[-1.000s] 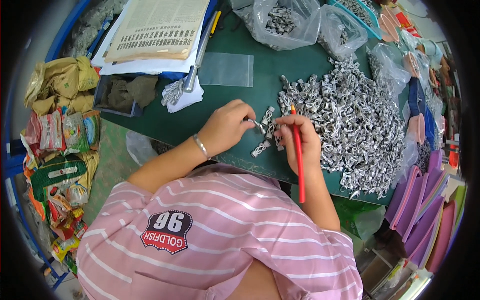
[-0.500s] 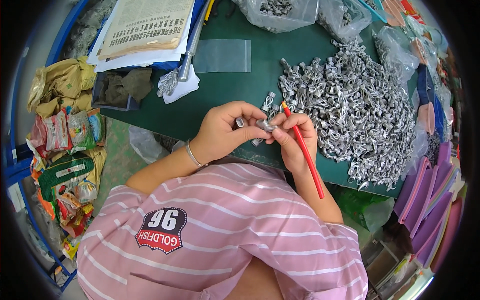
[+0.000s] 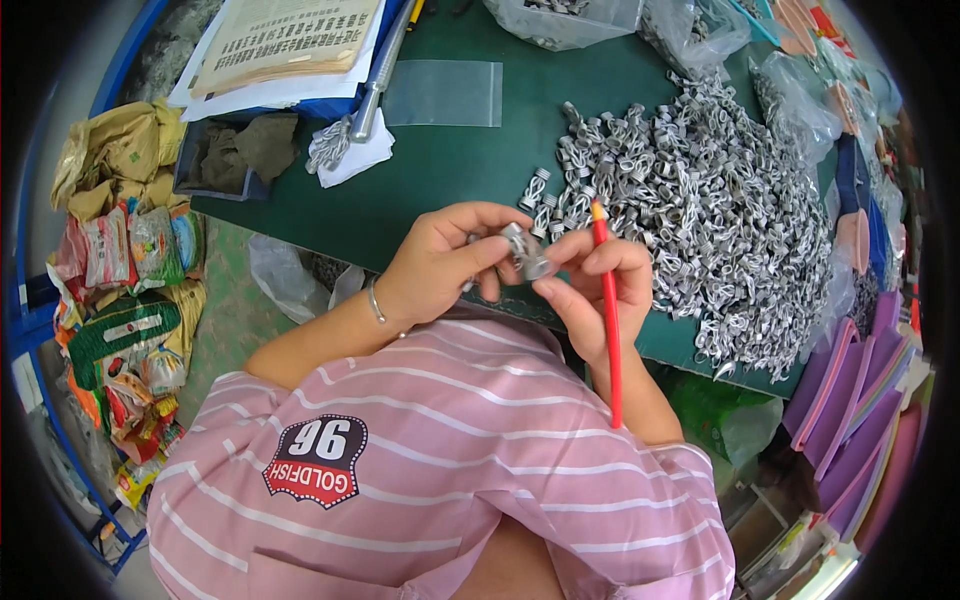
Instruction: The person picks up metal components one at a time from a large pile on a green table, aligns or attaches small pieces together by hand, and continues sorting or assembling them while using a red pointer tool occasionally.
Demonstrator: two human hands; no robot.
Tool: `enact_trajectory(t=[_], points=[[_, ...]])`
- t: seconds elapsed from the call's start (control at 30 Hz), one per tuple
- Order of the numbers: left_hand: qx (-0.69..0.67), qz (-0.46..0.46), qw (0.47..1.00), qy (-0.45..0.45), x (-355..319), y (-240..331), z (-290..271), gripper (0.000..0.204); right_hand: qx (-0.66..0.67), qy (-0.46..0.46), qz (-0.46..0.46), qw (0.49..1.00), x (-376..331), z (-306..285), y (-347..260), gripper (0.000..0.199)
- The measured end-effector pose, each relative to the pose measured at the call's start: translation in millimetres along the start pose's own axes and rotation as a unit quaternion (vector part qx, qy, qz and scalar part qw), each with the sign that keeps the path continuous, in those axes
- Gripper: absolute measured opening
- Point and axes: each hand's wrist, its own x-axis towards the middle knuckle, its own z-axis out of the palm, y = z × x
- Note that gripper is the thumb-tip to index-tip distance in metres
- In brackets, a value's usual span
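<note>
My left hand [image 3: 425,262] is closed, pinching a small silvery metal fitting [image 3: 527,252] between thumb and fingers, just off the table's near edge. A second bit of metal shows among its lower fingers, mostly hidden. My right hand [image 3: 625,285] grips a long red pencil [image 3: 611,335], its pale tip up and its end down by my shirt. The right thumb and forefinger are at the fitting's right side; whether they also hold it, I cannot tell. Beyond the hands, a few similar looped fittings [image 3: 537,188] lie beside a big heap of them [image 3: 700,215].
On the green table [image 3: 450,165] lie a flat clear bag [image 3: 443,93], a metal rod tool [image 3: 378,85] and a white paper [image 3: 362,158]. A grey bin [image 3: 232,190] with dark cloth stands left, below printed papers [image 3: 285,50]. Bags of fittings [image 3: 565,25] sit at the back.
The fitting between my hands has turned and now stands more upright. My right hand has shifted slightly right, and the pencil has swung steeper. The whole view has moved a little.
</note>
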Motion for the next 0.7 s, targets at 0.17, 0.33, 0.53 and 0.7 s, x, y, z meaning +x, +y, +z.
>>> enact_trajectory(t=[0.17,0.33,0.53,0.7], points=[[-0.290,0.047,0.956,-0.002,-32,0,-40,0.022,-0.342,-0.085,-0.106,0.930,19,-29,0,0.020],[-0.126,0.106,0.973,0.159,-105,-1,-109,0.015,-0.548,-0.249,-0.115,0.790,23,-24,2,0.010],[0.348,0.072,0.792,0.497,-134,-43,-162,0.018,-0.533,-0.246,-0.155,0.794,16,-29,4,0.015],[0.309,0.151,0.833,0.433,-108,-35,-97,0.011,-0.346,-0.149,-0.205,0.903,14,-29,5,0.028]])
